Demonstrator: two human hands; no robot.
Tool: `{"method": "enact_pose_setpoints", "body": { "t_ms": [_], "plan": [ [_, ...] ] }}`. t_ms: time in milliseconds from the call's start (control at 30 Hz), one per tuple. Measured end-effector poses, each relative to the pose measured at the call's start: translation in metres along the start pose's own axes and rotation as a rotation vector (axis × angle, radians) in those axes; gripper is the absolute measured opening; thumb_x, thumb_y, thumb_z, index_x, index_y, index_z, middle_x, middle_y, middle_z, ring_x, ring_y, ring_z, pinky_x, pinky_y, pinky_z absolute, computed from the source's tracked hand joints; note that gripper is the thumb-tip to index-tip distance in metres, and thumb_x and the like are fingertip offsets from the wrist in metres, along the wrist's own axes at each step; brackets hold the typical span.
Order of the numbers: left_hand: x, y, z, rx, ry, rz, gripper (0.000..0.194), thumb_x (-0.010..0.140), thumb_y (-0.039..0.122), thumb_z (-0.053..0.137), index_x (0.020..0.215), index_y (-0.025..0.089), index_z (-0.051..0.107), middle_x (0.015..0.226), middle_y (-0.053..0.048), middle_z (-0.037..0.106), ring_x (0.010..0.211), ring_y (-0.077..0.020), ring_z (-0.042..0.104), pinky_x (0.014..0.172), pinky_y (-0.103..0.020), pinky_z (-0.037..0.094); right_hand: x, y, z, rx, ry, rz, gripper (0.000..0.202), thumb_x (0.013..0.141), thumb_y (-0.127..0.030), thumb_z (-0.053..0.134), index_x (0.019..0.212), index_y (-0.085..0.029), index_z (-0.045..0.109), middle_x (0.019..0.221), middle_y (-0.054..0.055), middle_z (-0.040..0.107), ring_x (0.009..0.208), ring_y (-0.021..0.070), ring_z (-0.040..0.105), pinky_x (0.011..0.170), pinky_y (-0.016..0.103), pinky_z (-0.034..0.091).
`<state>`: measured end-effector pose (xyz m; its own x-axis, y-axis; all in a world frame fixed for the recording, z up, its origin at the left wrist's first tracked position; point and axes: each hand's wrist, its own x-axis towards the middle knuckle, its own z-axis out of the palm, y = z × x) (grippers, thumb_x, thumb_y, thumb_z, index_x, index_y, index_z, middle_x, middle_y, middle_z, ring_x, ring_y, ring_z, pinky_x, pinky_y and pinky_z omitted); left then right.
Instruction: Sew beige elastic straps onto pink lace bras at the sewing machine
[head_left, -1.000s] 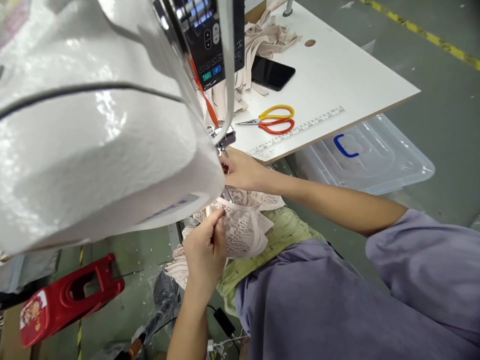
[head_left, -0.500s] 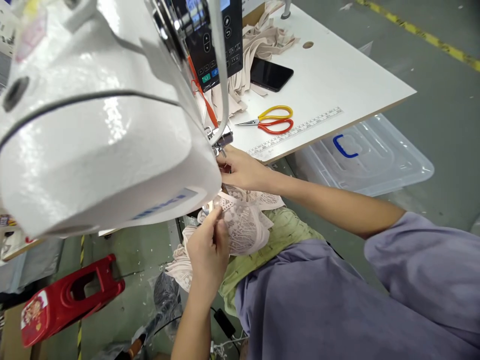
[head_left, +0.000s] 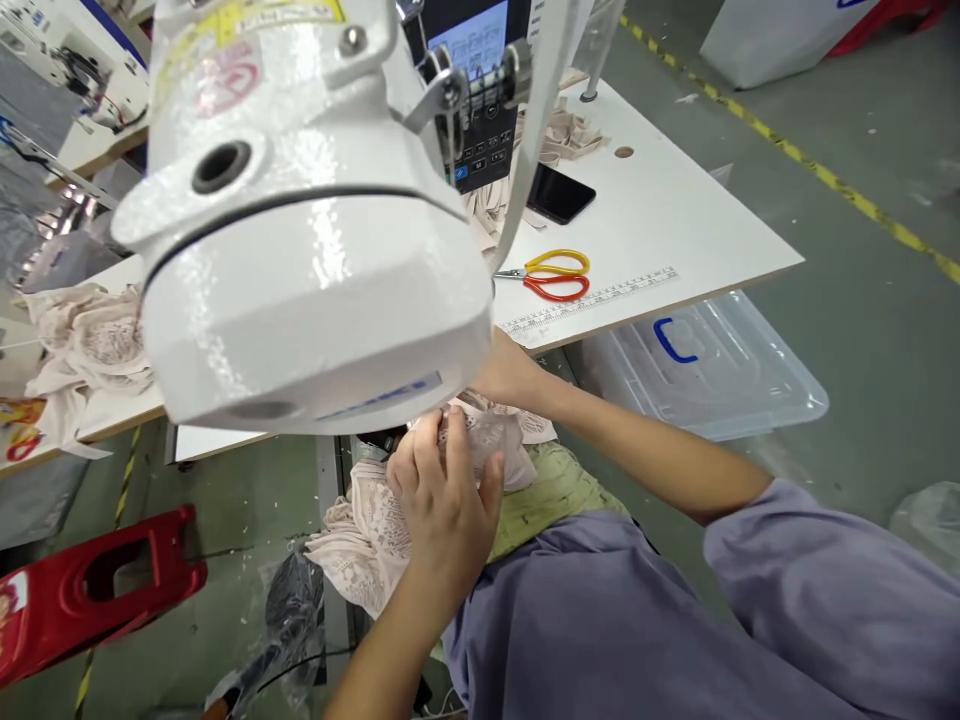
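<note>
Pale pink lace fabric (head_left: 510, 445), shaped like bra cups, lies below the head of a white sewing machine (head_left: 315, 290). My left hand (head_left: 446, 490) rests on this lace, fingers stretched out and thumb apart. At the lace's far side, close to the table edge, is my right hand (head_left: 502, 372); the machine head covers its fingers, so its grip does not show. More lace pieces (head_left: 360, 555) hang in a bunch left of my left wrist. The needle area is hidden behind the machine head.
On the white table (head_left: 697, 215) lie yellow-and-red-handled scissors (head_left: 559, 287), a black phone (head_left: 561, 195), beige fabric strips (head_left: 566, 135) and a printed ruler scale (head_left: 592, 303). Below the edge is a clear lidded bin (head_left: 720, 375). A red stool (head_left: 169, 575) stands on the floor at left.
My left hand has gone from a pinch at the lace's edge to spread fingers lying over it. My right hand sits further behind the machine head. The whole view has shifted.
</note>
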<state>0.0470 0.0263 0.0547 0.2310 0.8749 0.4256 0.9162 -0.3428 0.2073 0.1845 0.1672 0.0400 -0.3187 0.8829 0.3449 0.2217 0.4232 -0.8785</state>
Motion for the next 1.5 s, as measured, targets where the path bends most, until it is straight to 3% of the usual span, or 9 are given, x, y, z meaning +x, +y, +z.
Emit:
{"method": "enact_pose_setpoints", "body": {
  "t_ms": [233, 567, 967, 1167, 1233, 1333, 1433, 1500],
  "plan": [
    [0.001, -0.006, -0.001, 0.04, -0.025, 0.01, 0.049, 0.093, 0.029, 0.064, 0.139, 0.013, 0.06, 0.135, -0.026, 0.052, 0.129, -0.0375, 0.05, 0.106, -0.051, 0.041, 0.004, -0.009, 0.001, -0.055, 0.041, 0.029, 0.008, 0.078, -0.013, 0.055, 0.074, -0.02, 0.054, 0.094, 0.006, 0.06, 0.083, 0.0201, 0.056, 0.071, 0.035, 0.048],
    [0.008, -0.006, 0.001, 0.047, -0.038, 0.001, 0.049, 0.094, 0.027, 0.062, 0.142, 0.016, 0.056, 0.136, -0.023, 0.051, 0.129, -0.0356, 0.048, 0.107, -0.051, 0.039, 0.008, -0.007, 0.002, -0.006, 0.027, 0.079, 0.009, 0.079, -0.013, 0.059, 0.081, -0.021, 0.058, 0.098, 0.005, 0.058, 0.084, 0.02, 0.056, 0.078, 0.037, 0.051],
    [0.01, -0.004, 0.001, 0.084, -0.029, 0.03, 0.045, 0.093, 0.025, 0.063, 0.137, 0.013, 0.059, 0.134, -0.025, 0.051, 0.127, -0.0355, 0.049, 0.105, -0.049, 0.04, 0.011, 0.007, 0.008, -0.014, 0.062, 0.012, 0.009, 0.073, -0.012, 0.056, 0.077, -0.019, 0.053, 0.093, 0.005, 0.058, 0.084, 0.0191, 0.055, 0.073, 0.033, 0.048],
    [0.007, -0.009, 0.002, 0.043, -0.008, 0.03, 0.049, 0.093, 0.027, 0.064, 0.14, 0.017, 0.054, 0.135, -0.023, 0.052, 0.128, -0.0353, 0.05, 0.106, -0.05, 0.038, 0.009, 0.006, 0.005, -0.03, 0.052, -0.007, 0.008, 0.076, -0.013, 0.057, 0.08, -0.019, 0.054, 0.092, 0.004, 0.058, 0.078, 0.0165, 0.052, 0.07, 0.03, 0.045],
    [0.003, -0.018, 0.004, -0.017, 0.059, -0.017, 0.052, 0.092, 0.03, 0.065, 0.141, 0.018, 0.052, 0.132, -0.021, 0.054, 0.128, -0.0351, 0.05, 0.108, -0.051, 0.037, 0.004, 0.006, 0.002, 0.011, 0.064, -0.013, 0.005, 0.081, -0.017, 0.059, 0.085, -0.019, 0.057, 0.095, 0.003, 0.059, 0.076, 0.0146, 0.051, 0.069, 0.029, 0.045],
    [-0.002, -0.035, 0.009, -0.24, 0.11, -0.231, 0.056, 0.093, 0.04, 0.063, 0.142, 0.017, 0.046, 0.134, -0.021, 0.053, 0.131, -0.0339, 0.05, 0.108, -0.05, 0.041, -0.009, 0.007, 0.0, 0.095, 0.123, 0.034, 0.01, 0.09, -0.028, 0.061, 0.096, -0.02, 0.06, 0.108, 0.005, 0.059, 0.072, 0.0121, 0.05, 0.066, 0.027, 0.045],
    [-0.002, -0.049, 0.014, -0.662, -0.031, -0.457, 0.055, 0.098, 0.051, 0.05, 0.141, 0.019, 0.042, 0.135, -0.019, 0.056, 0.128, -0.0292, 0.057, 0.104, -0.043, 0.048, -0.025, 0.009, 0.0, 0.145, 0.159, 0.092, 0.015, 0.094, -0.033, 0.06, 0.102, -0.02, 0.061, 0.105, 0.005, 0.059, 0.074, 0.0124, 0.052, 0.065, 0.027, 0.045],
    [0.001, -0.052, 0.017, -0.833, -0.137, -0.537, 0.055, 0.097, 0.057, 0.049, 0.137, 0.019, 0.044, 0.128, -0.016, 0.062, 0.122, -0.0275, 0.062, 0.1, -0.04, 0.051, -0.034, 0.01, 0.0, 0.162, 0.154, 0.112, 0.017, 0.094, -0.034, 0.061, 0.103, -0.02, 0.062, 0.1, 0.004, 0.059, 0.074, 0.0126, 0.053, 0.065, 0.027, 0.045]
  ]
}}
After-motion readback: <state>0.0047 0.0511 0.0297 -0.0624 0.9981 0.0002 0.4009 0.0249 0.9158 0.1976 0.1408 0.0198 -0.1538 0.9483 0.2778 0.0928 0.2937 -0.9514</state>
